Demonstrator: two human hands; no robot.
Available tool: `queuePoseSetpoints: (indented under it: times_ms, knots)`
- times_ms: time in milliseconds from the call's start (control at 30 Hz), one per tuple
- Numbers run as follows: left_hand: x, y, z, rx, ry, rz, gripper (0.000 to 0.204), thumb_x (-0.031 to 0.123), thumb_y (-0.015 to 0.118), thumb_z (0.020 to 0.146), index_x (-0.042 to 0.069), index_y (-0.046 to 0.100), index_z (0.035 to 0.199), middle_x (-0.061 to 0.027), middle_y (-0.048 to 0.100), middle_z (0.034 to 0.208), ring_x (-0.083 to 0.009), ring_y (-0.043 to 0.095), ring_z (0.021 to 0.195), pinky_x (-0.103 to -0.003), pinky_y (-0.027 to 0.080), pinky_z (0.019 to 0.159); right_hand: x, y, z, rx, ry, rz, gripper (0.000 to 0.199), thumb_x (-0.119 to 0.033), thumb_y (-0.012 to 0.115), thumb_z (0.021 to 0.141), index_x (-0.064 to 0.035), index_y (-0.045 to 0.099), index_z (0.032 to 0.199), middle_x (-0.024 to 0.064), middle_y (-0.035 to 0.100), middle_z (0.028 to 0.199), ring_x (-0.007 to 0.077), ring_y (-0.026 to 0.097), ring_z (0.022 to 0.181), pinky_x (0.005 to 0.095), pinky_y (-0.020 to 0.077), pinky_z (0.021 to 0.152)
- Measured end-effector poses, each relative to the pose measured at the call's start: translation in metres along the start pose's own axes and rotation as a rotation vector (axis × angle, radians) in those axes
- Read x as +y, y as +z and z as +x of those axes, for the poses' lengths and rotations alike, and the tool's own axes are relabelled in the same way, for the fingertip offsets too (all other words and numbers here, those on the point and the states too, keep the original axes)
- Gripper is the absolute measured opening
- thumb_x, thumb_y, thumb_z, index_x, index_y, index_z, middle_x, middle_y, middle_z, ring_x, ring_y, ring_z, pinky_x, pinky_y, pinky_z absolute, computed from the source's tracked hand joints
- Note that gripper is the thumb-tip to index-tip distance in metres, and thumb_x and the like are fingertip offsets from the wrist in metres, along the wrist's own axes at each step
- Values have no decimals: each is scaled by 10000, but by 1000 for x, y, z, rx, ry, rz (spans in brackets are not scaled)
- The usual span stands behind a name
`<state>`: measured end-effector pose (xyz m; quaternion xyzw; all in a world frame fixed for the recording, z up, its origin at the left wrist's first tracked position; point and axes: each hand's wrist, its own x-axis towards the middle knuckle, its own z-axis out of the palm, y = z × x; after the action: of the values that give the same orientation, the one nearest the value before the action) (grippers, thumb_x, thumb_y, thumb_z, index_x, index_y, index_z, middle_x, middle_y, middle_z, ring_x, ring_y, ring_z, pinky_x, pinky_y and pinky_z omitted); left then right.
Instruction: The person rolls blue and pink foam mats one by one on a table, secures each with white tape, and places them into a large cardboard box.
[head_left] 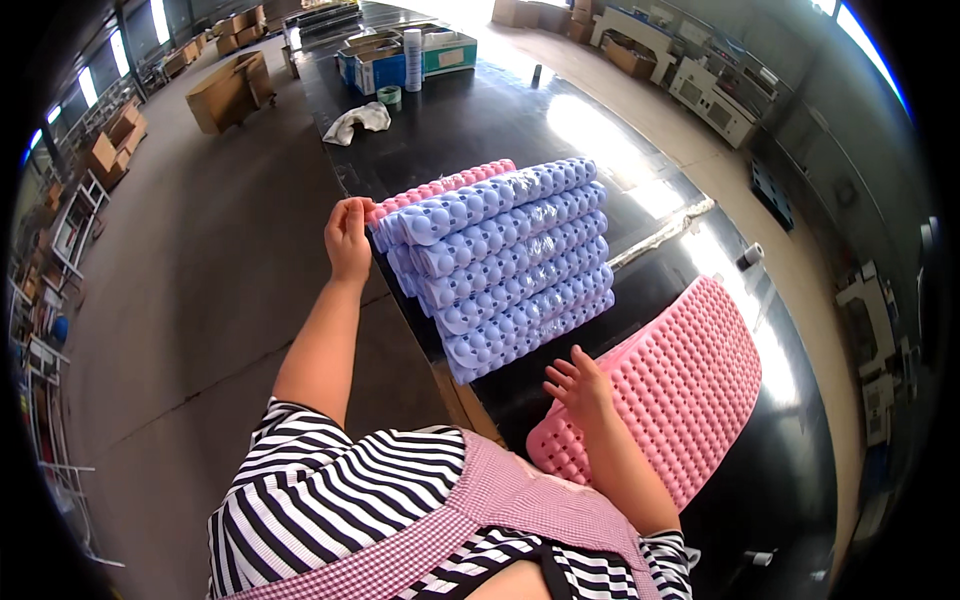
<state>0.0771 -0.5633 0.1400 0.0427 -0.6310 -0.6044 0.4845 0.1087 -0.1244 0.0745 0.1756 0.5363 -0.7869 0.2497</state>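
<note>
On black table (470,115): stack of blue bumpy rolls (520,255), pink roll (455,186) along far side. At pink roll's left end: left hand (349,238), curled, cannot tell whether gripping. Near pink mat (690,385): right hand (585,390), released, fingers spread.

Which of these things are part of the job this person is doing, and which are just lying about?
Seemingly part of the job:
- pink roll, at the left hand
- stacked blue rolls
- pink bumpy mats, beside the open right hand

Apparently just lying about:
- white cloth
- green tape roll
- tall can
- green box
</note>
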Motion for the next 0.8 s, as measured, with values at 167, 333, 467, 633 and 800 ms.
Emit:
queuePoseSetpoints:
  times_ms: [167, 333, 467, 633, 800]
  knots:
    - [-61, -31, 41, -115, -97, 445, 302, 291, 602, 1061, 11, 713, 1077, -50, 732, 982, -123, 649, 904, -282, 523, 861, -3, 37, 49, 197, 100, -4, 972, -562, 741, 895, -50, 301, 1593, 268, 280, 1627, 445, 344, 1474, 588, 370, 1132]
    - [-118, -6, 94, -447, -266, 553, 435, 439, 639, 1017, 38, 710, 1169, -111, 757, 1045, -181, 701, 972, -332, 540, 853, -4, 54, 74, 283, 77, 81, 1101, -644, 790, 808, 3, 322, 1566, 266, 374, 1557, 405, 409, 1409, 523, 375, 1123]
    - [-189, 28, 153, -866, -508, 539, 658, 600, 553, 1014, -8, 670, 1237, -149, 737, 1094, -214, 682, 993, -374, 531, 880, -4, 72, 87, 450, 67, -42, 1064, -707, 800, 756, -2, 467, 1480, 180, 549, 1353, 295, 549, 1129, 404, 442, 941]
    - [-245, 81, 179, -1084, -1187, 614, 795, 693, 471, 999, -6, 630, 1341, -163, 691, 1288, -223, 677, 1148, -420, 511, 999, -2, 79, 94, 410, -3, -142, 778, -672, 774, 811, -50, 633, 1255, 93, 645, 1193, 202, 570, 1004, 383, 424, 872]
    - [-253, 106, 160, -1297, -1332, 221, 734, 643, 529, 998, 0, 610, 1343, -134, 699, 1269, -215, 680, 1145, -399, 518, 1024, 28, 64, 102, 521, -217, 2, 869, -538, 841, 817, 68, 523, 1353, 150, 628, 1281, 224, 588, 1177, 383, 443, 1040]
